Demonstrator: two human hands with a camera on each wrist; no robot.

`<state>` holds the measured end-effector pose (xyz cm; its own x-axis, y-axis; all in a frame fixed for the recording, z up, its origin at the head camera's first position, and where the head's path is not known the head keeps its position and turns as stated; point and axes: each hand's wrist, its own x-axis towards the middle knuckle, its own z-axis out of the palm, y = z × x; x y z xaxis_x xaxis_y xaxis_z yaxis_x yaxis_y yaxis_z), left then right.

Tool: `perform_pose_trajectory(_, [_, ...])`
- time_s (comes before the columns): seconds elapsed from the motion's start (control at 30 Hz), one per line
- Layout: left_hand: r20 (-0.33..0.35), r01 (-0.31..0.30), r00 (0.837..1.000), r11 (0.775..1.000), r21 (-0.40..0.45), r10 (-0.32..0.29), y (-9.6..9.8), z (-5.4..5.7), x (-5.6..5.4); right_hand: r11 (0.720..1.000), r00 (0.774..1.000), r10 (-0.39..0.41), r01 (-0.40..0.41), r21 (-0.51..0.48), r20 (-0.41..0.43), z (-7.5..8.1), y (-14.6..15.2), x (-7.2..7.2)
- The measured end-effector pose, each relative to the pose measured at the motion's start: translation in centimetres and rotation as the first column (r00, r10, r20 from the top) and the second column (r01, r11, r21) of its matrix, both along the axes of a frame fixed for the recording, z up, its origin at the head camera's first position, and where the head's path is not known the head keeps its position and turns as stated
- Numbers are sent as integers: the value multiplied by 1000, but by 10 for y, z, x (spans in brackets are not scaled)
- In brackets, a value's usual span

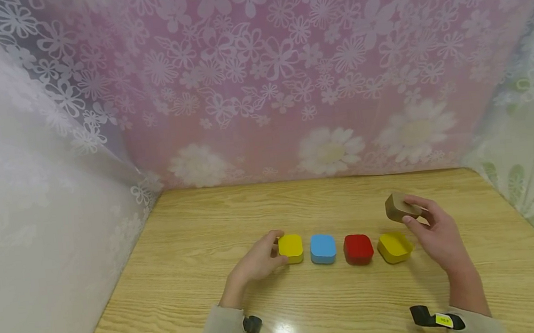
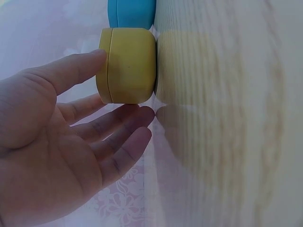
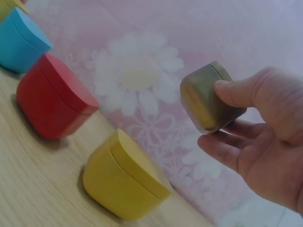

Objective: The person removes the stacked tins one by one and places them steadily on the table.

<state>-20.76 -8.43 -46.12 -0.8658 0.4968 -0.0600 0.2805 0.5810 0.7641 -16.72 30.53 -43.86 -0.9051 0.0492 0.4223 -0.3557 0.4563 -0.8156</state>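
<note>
My right hand (image 1: 440, 235) holds a small brownish-gold lidded tin (image 1: 397, 208) above the table, tilted, with thumb and fingers on its sides. In the right wrist view the thumb presses that tin (image 3: 206, 101) near its lid seam. At the left end of a row, my left hand (image 1: 259, 256) has thumb and fingers on opposite sides of a yellow lidded tin (image 1: 291, 247), which stands on the table. To its right stand a blue tin (image 1: 323, 248), a red tin (image 1: 358, 249) and a second yellow tin (image 1: 394, 247), nearest to my right hand.
The wooden table (image 1: 172, 283) carries the row of tins across its middle. A pink flowered curtain (image 1: 249, 82) hangs behind its far edge, with pale cloth (image 1: 34, 210) on the left and more flowered cloth (image 1: 532, 162) on the right.
</note>
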Motion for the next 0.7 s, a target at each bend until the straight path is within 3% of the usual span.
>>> perform_pose_trajectory(0.43, [8,-8,1000,1000,1,8,0,0,0,995,995,-75,70,70,65,-5,25,10])
perform_pose_trajectory(0.7, [7,-7,1000,1000,2,7,0,0,0,987,994,-58,43,153,93,-10,39,14])
